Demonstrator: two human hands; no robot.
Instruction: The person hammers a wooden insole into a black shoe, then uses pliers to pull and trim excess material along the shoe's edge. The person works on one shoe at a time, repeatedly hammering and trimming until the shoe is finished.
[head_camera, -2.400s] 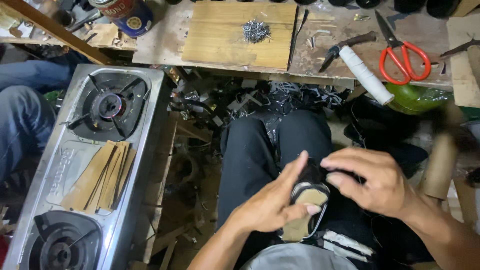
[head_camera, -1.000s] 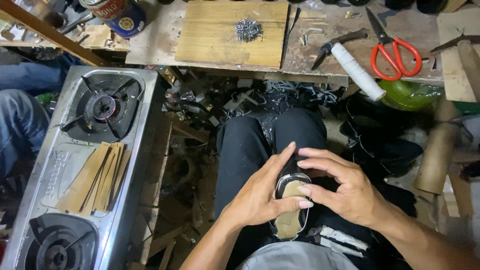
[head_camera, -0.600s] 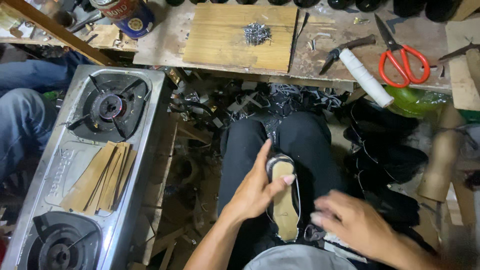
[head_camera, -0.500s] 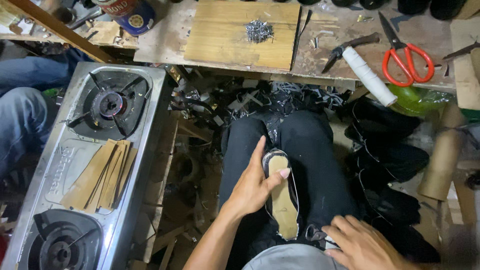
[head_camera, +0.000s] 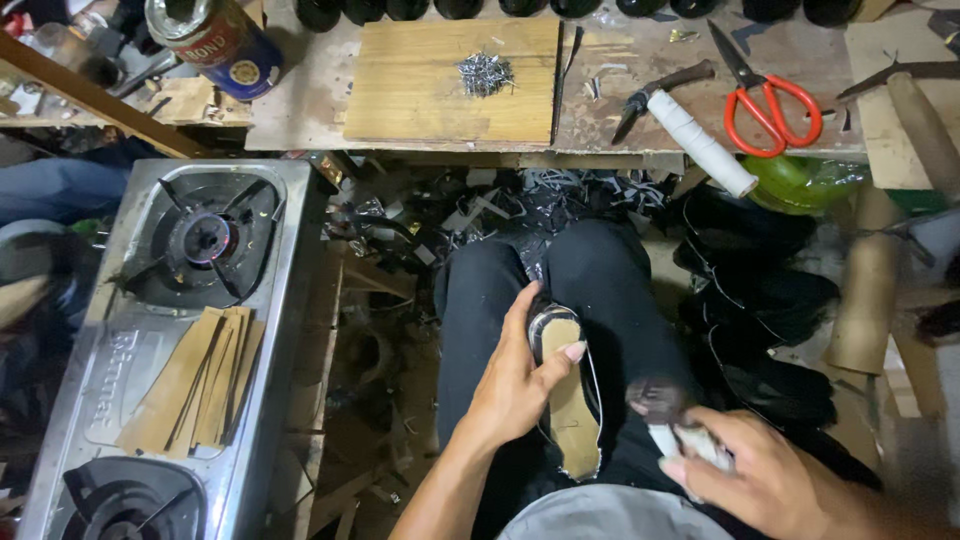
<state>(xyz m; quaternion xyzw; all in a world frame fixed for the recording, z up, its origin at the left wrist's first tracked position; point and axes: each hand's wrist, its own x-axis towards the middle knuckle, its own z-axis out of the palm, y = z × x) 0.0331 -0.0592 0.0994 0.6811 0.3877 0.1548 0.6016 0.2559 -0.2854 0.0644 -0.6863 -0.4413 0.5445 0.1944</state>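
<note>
A shoe, sole up with a tan insole face and dark upper, lies on the person's lap in the lower middle of the frame. The left hand wraps its near edge, fingers closed on it, thumb across the insole. At lower right the right hand pinches a small brush with a dark tip. A steel gas stove crowds the left, tan strips lying on it. Along the top, a wooden board bears a heap of nails; red-handled scissors lie at upper right.
</note>
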